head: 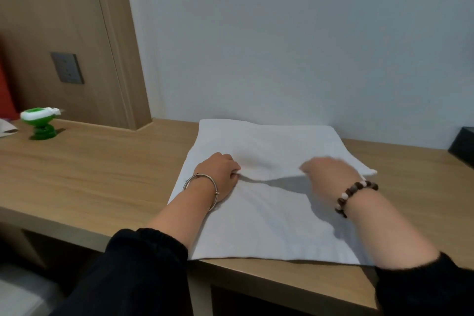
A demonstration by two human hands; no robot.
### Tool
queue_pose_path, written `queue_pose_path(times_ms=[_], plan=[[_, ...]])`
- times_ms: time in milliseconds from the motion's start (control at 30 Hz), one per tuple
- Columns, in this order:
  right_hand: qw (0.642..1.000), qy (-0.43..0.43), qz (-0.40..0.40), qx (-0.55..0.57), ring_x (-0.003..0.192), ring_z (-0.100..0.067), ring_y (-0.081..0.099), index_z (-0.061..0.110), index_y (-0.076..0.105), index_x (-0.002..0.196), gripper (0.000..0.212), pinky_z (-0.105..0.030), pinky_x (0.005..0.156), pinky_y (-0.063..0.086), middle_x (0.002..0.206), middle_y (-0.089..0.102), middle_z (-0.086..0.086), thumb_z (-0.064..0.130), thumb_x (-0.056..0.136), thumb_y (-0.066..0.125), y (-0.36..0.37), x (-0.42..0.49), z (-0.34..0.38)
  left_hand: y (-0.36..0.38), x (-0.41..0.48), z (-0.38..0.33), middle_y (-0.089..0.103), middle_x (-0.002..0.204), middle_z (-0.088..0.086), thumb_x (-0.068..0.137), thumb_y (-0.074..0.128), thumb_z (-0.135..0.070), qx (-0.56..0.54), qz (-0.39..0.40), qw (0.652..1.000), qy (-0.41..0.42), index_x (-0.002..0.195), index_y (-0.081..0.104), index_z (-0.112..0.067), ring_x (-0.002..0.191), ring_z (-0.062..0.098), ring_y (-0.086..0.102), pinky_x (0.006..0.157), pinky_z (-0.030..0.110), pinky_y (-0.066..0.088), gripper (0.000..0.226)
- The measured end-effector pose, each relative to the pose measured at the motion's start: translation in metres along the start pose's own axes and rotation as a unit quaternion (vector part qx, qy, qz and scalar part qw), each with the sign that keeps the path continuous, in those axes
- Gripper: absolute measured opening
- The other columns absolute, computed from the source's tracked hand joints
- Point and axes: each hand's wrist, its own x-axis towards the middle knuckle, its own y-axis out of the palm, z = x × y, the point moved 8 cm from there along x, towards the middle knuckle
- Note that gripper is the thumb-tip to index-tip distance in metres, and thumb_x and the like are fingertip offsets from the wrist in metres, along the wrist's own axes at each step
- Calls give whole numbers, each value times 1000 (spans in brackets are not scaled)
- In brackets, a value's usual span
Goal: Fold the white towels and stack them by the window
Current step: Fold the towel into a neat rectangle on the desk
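A white towel (pixel 261 220) lies spread on the wooden desk (pixel 102 177), reaching from the wall to the front edge. Its far half is folded over toward me, and the fold's free edge hangs a little above the lower layer. My left hand (pixel 220 174), with a metal bangle on the wrist, grips that edge near the towel's left side with curled fingers. My right hand (pixel 331 172), with a bead bracelet, is blurred and holds the same edge near the right side. No window shows in this view.
A green and white gadget (pixel 41 120) stands at the desk's far left, beside a red object (pixel 6 90). A dark box (pixel 461 149) sits at the right edge. A wall socket (pixel 67 68) is set in the wooden panel. Open space lies under the desk.
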Motion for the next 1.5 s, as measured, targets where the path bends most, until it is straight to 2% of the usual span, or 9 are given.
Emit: queue_pose_path(times_ms=[100, 233, 400, 567, 733, 1000, 1167, 1300, 1500], plan=[[987, 3, 148, 61, 137, -23, 29, 24, 26, 146, 53, -45, 110, 32, 152, 26, -2, 7, 96, 33, 41, -14, -3, 0, -2, -2, 52, 131, -6, 99, 42, -23, 1, 4, 1000, 7, 127, 59, -24, 122, 16, 41, 96, 31, 40, 33], [986, 42, 148, 62, 146, -18, 5, 34, 8, 151, 60, -61, 112, 16, 159, 0, 12, 10, 99, 23, 44, -4, -8, -9, -3, -8, 57, 126, -7, 97, 44, -18, 90, -1, 995, 32, 122, 61, -22, 119, 18, 44, 89, 30, 42, 31], [985, 60, 140, 82, 147, -16, -1, 36, 7, 151, 57, -61, 113, 9, 160, -3, 12, 14, 100, 21, 46, 1, -9, -54, -28, -37, 53, 43, -6, 28, 79, 2, 213, -144, 959, 117, 47, 59, -21, 47, 19, 53, 52, 23, 29, 35], [986, 56, 118, 108, 147, -16, 8, 36, 17, 151, 59, -53, 117, 9, 160, 5, 10, 10, 98, 24, 45, 1, -15, -14, -66, -31, 62, 99, -3, 93, 43, -16, 147, -60, 987, -16, 98, 60, -22, 102, 21, 54, 89, 36, 35, 19], [985, 52, 82, 140, 141, -21, 28, 28, 38, 144, 62, -39, 115, 24, 155, 28, 1, -5, 92, 31, 37, 12, -21, 5, -69, -12, 43, 134, -6, 102, 27, -32, 43, -14, 998, -47, 135, 40, -27, 129, 17, 36, 102, 46, 32, 36], [992, 44, 45, 111, 131, -23, 42, 15, 46, 139, 44, -29, 106, 32, 145, 44, -7, 6, 99, 33, 20, -5, -33, -12, -58, -4, 60, 112, 1, 91, 40, -9, 38, -34, 995, -83, 118, 55, -22, 108, 25, 56, 82, 34, 44, 34], [952, 94, -193, 217, 114, -33, 55, 15, 60, 126, 47, -36, 89, 44, 123, 62, -16, -5, 88, 40, -34, -18, -36, -78, -52, -26, 64, 96, 10, 80, 41, 6, 98, -132, 985, -59, 108, 55, -14, 89, 31, 61, 65, 32, 40, 37], [929, 70, -325, 164, 106, -37, 56, 11, 64, 120, 48, -37, 92, 40, 119, 66, -15, -11, 82, 44, -89, -69, -31, -111, -84, -57, 58, 58, 5, 63, 48, 6, 197, -268, 940, 78, 70, 61, -13, 54, 26, 58, 56, 27, 35, 25], [997, -1, 66, 26, 135, -24, 35, 22, 41, 141, 43, -41, 111, 28, 148, 38, -4, 14, 99, 35, -6, -111, -10, -24, -137, -45, 52, 118, -2, 94, 38, -11, 145, -1, 989, -9, 122, 48, -24, 117, 23, 47, 95, 41, 37, 33]])
